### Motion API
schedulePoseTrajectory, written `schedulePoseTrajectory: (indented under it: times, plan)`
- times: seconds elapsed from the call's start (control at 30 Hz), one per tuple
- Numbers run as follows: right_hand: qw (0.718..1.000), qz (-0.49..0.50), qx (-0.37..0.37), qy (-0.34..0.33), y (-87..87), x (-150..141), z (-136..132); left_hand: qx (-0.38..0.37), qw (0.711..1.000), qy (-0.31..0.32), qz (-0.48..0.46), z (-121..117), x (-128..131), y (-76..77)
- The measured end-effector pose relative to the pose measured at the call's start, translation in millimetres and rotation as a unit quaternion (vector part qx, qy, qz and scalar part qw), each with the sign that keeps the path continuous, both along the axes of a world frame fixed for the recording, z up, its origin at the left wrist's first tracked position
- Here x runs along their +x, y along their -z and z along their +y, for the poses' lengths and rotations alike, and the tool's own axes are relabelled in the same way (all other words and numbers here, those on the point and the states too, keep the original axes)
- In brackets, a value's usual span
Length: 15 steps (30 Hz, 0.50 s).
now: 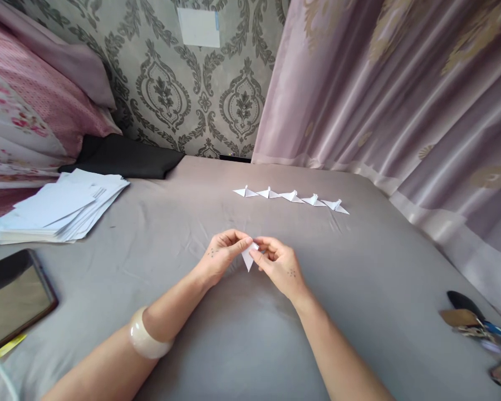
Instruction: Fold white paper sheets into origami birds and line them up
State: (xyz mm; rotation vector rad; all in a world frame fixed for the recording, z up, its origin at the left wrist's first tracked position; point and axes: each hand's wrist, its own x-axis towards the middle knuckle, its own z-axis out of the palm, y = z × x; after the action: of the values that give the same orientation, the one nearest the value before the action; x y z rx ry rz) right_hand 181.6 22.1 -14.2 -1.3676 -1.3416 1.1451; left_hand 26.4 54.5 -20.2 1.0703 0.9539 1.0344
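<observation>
Paper piece [249, 260] pinched by left hand [222, 254] and right hand [283, 268] together, narrow tip toward the wearer, over grey cloth [242, 345], near a row of folded white figures [293, 197].

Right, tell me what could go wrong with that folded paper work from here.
The small folded white paper could crease crookedly, pinched as it is by the left hand and right hand. Beyond, five white origami figures stand close together in a row, so nudging one might shift its neighbours.
</observation>
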Motion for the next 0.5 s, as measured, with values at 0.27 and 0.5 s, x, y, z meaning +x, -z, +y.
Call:
schedulePoseTrajectory:
  times: [0.27, 0.5]
  plan:
    - [0.996, 0.043, -0.055, 0.05, 1.6, 4.1, 4.1, -0.026, 0.999, 0.04, 0.005, -0.4, 2.2, 2.6]
    - [0.99, 0.099, -0.084, 0.052, 6.2, 8.4, 8.3, -0.018, 0.998, 0.032, 0.046, 2.4, -0.1, 7.4]
